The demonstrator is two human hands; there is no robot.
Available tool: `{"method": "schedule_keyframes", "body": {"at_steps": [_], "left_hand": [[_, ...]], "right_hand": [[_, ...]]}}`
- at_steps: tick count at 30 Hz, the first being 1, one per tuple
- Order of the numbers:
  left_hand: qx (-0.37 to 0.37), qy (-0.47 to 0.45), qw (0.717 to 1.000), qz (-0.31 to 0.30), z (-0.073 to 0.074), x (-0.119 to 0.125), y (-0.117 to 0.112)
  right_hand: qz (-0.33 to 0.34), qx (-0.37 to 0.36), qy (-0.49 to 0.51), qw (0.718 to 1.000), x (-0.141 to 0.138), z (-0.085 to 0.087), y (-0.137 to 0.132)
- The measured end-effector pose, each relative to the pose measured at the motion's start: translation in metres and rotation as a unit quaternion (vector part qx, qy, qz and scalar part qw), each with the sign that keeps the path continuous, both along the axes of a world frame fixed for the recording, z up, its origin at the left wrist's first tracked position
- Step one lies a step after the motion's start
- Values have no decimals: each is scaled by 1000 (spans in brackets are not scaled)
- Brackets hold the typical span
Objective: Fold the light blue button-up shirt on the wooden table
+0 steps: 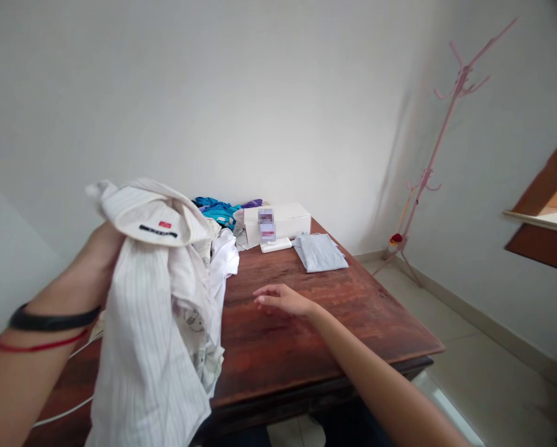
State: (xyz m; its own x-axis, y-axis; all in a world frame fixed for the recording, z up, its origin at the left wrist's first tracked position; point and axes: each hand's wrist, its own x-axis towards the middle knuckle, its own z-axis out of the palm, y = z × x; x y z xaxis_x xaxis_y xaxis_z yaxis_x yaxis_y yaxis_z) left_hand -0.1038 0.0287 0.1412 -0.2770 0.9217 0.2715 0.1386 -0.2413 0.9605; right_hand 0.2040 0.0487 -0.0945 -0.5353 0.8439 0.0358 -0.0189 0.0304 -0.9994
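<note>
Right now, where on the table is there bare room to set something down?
Bare table shows between the striped shirt and right hand, and from that hand to the right edge, nearer than the gray cloth. Crowded: the left, with shirt and other clothes, and the back, with the box.

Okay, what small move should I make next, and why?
Probably bring your right hand to the striped shirt's collar: it looks empty, over the table, while your left hand alone holds the shirt up, its cloth hanging loose.
</note>
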Motion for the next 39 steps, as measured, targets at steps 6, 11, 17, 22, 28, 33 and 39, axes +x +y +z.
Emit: {"method": "schedule_keyframes", "body": {"at_steps": [6,11,17,22,28,33,39], "left_hand": [[-24,304,930,207,-44,9,139],[-61,442,890,93,-138,38,189],[-143,546,825,27,-213,41,214],[-201,574,793,10,-226,36,230],[-236,580,780,12,-208,45,221],[-222,574,788,2,-197,81,186],[-66,528,813,-238,-201,123,119]], "right_hand": [[-54,-91,56,993,1,-26,16],[-45,-67,62,995,3,-37,19],[-41,-61,43,996,3,-41,19],[-44,-54,22,997,1,-41,19],[-69,-77,71,992,3,-38,16],[-76,-92,111,987,5,-36,15],[-89,-103,118,984,4,-39,19]]}}
